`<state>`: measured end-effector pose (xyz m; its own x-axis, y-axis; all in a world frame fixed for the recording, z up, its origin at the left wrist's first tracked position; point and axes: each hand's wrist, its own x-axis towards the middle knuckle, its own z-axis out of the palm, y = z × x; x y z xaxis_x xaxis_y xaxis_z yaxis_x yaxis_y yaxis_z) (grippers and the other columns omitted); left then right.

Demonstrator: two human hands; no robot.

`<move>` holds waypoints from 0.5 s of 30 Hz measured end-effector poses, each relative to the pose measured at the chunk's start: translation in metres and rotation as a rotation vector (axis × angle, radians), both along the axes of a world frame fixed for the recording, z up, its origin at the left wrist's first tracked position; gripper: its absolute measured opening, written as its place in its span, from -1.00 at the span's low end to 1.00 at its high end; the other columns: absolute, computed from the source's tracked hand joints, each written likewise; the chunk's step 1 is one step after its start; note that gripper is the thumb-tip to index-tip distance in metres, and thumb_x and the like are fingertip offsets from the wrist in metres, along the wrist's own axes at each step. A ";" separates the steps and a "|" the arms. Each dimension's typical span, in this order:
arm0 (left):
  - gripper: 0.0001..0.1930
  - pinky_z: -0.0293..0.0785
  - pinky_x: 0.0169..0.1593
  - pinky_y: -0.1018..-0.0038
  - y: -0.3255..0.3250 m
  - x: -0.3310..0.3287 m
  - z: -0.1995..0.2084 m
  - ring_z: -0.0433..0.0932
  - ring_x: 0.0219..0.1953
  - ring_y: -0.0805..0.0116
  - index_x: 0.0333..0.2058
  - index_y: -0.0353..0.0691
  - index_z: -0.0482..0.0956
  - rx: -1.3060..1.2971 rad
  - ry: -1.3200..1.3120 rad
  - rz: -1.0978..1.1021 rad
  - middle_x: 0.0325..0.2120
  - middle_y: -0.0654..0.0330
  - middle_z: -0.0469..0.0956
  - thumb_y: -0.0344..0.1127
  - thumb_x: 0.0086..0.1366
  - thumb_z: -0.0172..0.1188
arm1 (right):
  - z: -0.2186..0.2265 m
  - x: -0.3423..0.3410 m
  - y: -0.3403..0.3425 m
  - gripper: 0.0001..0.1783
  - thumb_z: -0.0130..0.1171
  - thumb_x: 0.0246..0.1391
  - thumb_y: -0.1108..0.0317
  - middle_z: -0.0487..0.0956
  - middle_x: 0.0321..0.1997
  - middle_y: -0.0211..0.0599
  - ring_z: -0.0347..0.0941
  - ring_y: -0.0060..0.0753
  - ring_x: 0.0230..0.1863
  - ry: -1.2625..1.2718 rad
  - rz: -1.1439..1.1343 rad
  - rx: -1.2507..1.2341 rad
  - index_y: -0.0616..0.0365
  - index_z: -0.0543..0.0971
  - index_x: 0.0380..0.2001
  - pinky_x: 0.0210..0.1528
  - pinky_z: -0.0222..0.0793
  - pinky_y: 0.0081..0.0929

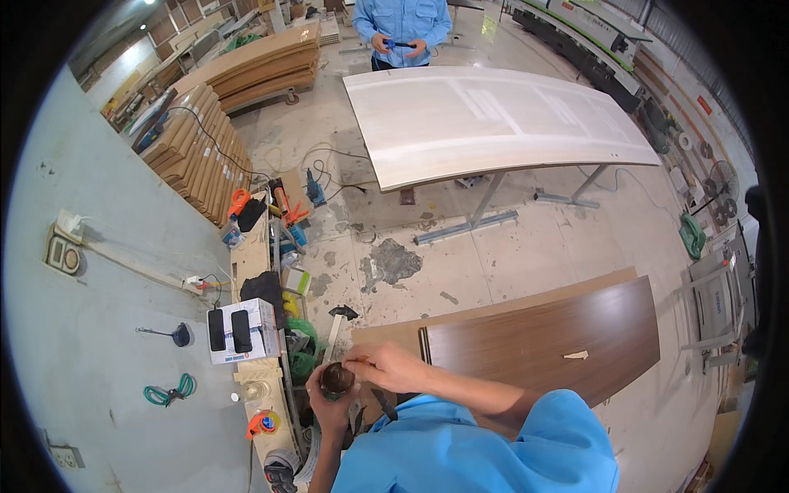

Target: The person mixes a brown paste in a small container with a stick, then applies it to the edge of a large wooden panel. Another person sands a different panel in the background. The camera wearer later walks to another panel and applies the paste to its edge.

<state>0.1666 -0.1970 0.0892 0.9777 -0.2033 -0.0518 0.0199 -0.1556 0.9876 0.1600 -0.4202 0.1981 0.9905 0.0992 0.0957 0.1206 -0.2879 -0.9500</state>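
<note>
My left hand (pixel 330 412) is wrapped round a small round cup (pixel 336 381) with dark brown contents, held in front of my body near the shelf. My right hand (pixel 389 367) is closed at the cup's rim, its fingertips pinched together over the edge. Whatever those fingertips hold is too small and hidden to name. Just beyond the cup is a pale stick-like piece (pixel 334 335) with a black end.
A narrow shelf (pixel 279 427) on my left bears tape, a white box (pixel 242 333) with two phones, and tools. Brown panels (pixel 542 329) lie to the right. Farther off, a person (pixel 400 25) stands behind a large white panel (pixel 493 115) on metal legs.
</note>
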 end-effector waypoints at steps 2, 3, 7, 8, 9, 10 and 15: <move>-0.24 0.44 0.28 0.31 -0.024 0.014 0.004 0.52 0.16 0.21 0.21 -0.21 0.51 0.037 -0.039 -0.023 0.12 0.11 0.48 -0.42 0.00 0.64 | 0.008 0.013 -0.019 -0.71 0.15 0.36 0.23 0.70 -0.29 0.05 0.65 0.23 -0.25 -0.061 -0.024 -0.061 0.25 0.69 -0.13 -0.16 0.56 -0.02; -0.24 0.44 0.28 0.31 -0.036 0.021 0.007 0.52 0.16 0.22 0.21 -0.20 0.51 0.060 -0.046 -0.031 0.12 0.11 0.48 -0.42 0.00 0.64 | 0.012 0.019 -0.032 -0.71 0.15 0.35 0.23 0.70 -0.29 0.05 0.65 0.22 -0.25 0.007 0.016 -0.113 0.25 0.69 -0.13 -0.16 0.56 -0.03; -0.25 0.43 0.28 0.32 -0.070 0.040 0.014 0.53 0.15 0.26 0.21 -0.21 0.49 -0.020 0.004 -0.045 0.12 0.14 0.50 -0.41 0.03 0.63 | 0.022 0.038 -0.064 -0.74 0.20 0.31 0.26 0.69 -0.27 0.06 0.67 0.13 -0.25 0.107 0.006 0.008 0.26 0.67 -0.18 -0.19 0.56 -0.09; -0.27 0.44 0.28 0.33 -0.077 0.045 0.015 0.53 0.15 0.28 0.20 -0.22 0.48 -0.105 0.051 -0.042 0.11 0.15 0.53 -0.44 0.05 0.62 | 0.023 0.040 -0.071 -0.80 0.22 0.25 0.33 0.70 -0.19 0.06 0.68 0.08 -0.27 0.271 0.014 0.016 0.26 0.68 -0.24 -0.22 0.56 -0.17; -0.27 0.44 0.28 0.34 -0.082 0.050 0.016 0.54 0.15 0.29 0.21 -0.22 0.47 -0.105 0.046 -0.037 0.11 0.15 0.53 -0.45 0.05 0.62 | 0.022 0.044 -0.078 -0.82 0.20 0.23 0.37 0.71 -0.16 0.04 0.68 0.04 -0.28 0.250 0.048 0.016 0.26 0.68 -0.24 -0.22 0.56 -0.19; -0.26 0.45 0.27 0.34 -0.084 0.054 0.018 0.54 0.16 0.29 0.21 -0.22 0.47 -0.101 0.047 -0.035 0.12 0.15 0.53 -0.46 0.05 0.62 | 0.020 0.047 -0.084 -0.83 0.19 0.21 0.41 0.72 -0.14 0.01 0.69 0.01 -0.29 0.234 0.081 0.019 0.27 0.68 -0.24 -0.23 0.56 -0.22; -0.22 0.45 0.28 0.34 -0.089 0.081 0.029 0.54 0.18 0.28 0.23 -0.23 0.42 -0.144 0.076 -0.042 0.15 0.13 0.52 -0.48 0.05 0.63 | -0.003 0.072 -0.111 -0.63 0.07 0.13 0.55 0.74 -0.08 -0.13 0.70 -0.10 -0.27 0.328 0.106 0.134 0.27 0.62 0.02 -0.18 0.57 -0.26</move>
<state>0.2471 -0.2857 0.1180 0.9626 -0.2547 -0.0921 0.0914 -0.0144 0.9957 0.2319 -0.5309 0.1956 0.9555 0.2109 -0.2061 -0.1742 -0.1603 -0.9716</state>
